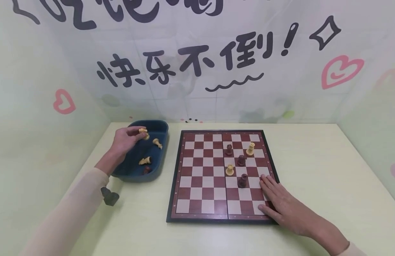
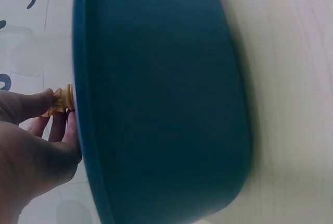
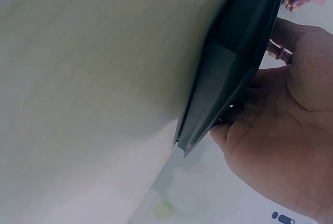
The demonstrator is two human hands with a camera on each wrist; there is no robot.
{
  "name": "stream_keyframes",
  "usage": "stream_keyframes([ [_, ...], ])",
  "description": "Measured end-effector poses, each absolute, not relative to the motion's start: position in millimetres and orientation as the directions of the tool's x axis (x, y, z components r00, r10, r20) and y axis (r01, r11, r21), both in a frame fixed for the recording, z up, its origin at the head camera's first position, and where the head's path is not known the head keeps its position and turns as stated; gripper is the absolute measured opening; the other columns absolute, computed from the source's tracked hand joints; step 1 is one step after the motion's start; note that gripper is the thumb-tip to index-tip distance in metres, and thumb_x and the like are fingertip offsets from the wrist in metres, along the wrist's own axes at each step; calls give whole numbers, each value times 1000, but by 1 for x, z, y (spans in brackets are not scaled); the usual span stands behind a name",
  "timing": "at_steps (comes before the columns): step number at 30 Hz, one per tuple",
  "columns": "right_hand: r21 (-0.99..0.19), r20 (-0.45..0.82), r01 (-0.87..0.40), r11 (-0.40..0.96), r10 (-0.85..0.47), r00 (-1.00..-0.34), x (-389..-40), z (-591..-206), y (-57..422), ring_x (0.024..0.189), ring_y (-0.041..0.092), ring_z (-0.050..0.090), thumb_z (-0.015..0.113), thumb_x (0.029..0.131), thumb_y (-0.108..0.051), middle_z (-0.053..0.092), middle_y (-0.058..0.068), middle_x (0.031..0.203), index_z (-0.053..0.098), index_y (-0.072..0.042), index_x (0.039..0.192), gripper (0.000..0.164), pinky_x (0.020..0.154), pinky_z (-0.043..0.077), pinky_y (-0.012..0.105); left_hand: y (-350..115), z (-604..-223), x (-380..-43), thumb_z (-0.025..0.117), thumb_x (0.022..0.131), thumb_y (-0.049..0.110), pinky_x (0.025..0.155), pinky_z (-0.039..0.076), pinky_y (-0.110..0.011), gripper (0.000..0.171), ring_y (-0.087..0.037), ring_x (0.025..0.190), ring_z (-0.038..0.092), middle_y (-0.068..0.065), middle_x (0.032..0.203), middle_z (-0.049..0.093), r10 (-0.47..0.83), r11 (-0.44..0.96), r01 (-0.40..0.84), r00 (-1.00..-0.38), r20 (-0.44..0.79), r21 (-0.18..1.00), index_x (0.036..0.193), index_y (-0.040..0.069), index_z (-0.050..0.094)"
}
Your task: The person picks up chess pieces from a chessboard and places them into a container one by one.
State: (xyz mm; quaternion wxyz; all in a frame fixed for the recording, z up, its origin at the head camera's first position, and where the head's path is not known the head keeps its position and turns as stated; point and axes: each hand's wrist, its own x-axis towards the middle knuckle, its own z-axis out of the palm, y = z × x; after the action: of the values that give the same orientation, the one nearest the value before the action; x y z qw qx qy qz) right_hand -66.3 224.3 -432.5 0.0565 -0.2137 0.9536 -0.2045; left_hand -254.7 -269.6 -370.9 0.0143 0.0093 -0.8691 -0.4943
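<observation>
My left hand (image 1: pixel 124 140) pinches a cream chess piece (image 1: pixel 145 134) between thumb and fingers, over the blue plastic tub (image 1: pixel 154 175). In the left wrist view this chess piece (image 2: pixel 64 98) shows at the tub's rim, its ringed base outward. Lower in the tub lie two more cream pieces (image 1: pixel 157 143) and a dark one (image 1: pixel 147 170). My right hand (image 1: pixel 278 199) rests on the right edge of the chessboard (image 1: pixel 198 193), fingers stretched over the squares. Cream pieces (image 1: pixel 229 170) and dark pieces (image 1: pixel 243 181) stand on the board's right half.
Board and tub stand side by side on a pale table (image 1: pixel 312 160), with a narrow gap between them. A white wall (image 1: pixel 191 103) with black lettering closes off the back. A dark wrist-camera mount (image 1: pixel 110 196) sticks out beside my left sleeve.
</observation>
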Motion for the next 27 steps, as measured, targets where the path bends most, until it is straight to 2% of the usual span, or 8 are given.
stream_keyframes([
  [4, -409, -15, -389, 826, -432, -902, -66, -432, 225, 152, 36, 13, 48, 106, -51, 19, 15, 167, 31, 3, 157, 77, 117, 4, 24, -269, -370, -252, 66, 102, 21, 102, 48, -35, 46, -26, 118, 58, -20, 135, 61, -31, 482, -3, -999, 14, 876, 141, -2, 58],
  [7, -408, -12, -388, 827, -429, -903, -66, -432, 225, 152, 35, 13, 49, 105, -51, 19, 15, 167, 32, 3, 156, 77, 114, 0, 19, -268, -370, -252, 66, 102, 25, 108, 43, -41, 51, -28, 127, 55, -19, 139, 59, -26, 444, 10, -999, 24, 896, 145, -1, 54],
  [9, -404, -2, -396, 825, -434, -901, -66, -432, 225, 152, 37, 14, 49, 106, -51, 20, 16, 166, 32, 4, 156, 76, 116, 2, 21, -267, -369, -252, 65, 103, 27, 109, 42, -42, 52, -28, 129, 54, -18, 141, 59, -24, 429, 19, -999, 32, 903, 146, 0, 53],
  [10, -411, -8, -388, 825, -429, -903, -66, -432, 225, 152, 36, 13, 49, 105, -51, 19, 15, 167, 32, 4, 156, 77, 113, -2, 17, -267, -370, -252, 64, 103, 29, 109, 42, -42, 52, -28, 129, 54, -18, 141, 58, -21, 428, 22, -999, 35, 904, 145, 0, 54],
  [18, -419, -14, -382, 824, -426, -905, -65, -432, 226, 152, 36, 12, 49, 105, -52, 19, 15, 167, 31, 4, 156, 77, 108, -6, 11, -258, -370, -250, 66, 102, 32, 108, 43, -43, 54, -24, 121, 58, -19, 136, 60, 38, 395, 52, -998, 40, 917, 143, -1, 55],
  [27, -426, -20, -380, 821, -428, -903, -66, -433, 225, 153, 35, 12, 48, 105, -53, 18, 14, 167, 30, 2, 157, 78, 108, -5, 11, -246, -368, -252, 69, 100, 24, 107, 44, -36, 48, -12, 111, 63, -17, 128, 65, 75, 360, 80, -996, 57, 929, 139, -2, 58],
])
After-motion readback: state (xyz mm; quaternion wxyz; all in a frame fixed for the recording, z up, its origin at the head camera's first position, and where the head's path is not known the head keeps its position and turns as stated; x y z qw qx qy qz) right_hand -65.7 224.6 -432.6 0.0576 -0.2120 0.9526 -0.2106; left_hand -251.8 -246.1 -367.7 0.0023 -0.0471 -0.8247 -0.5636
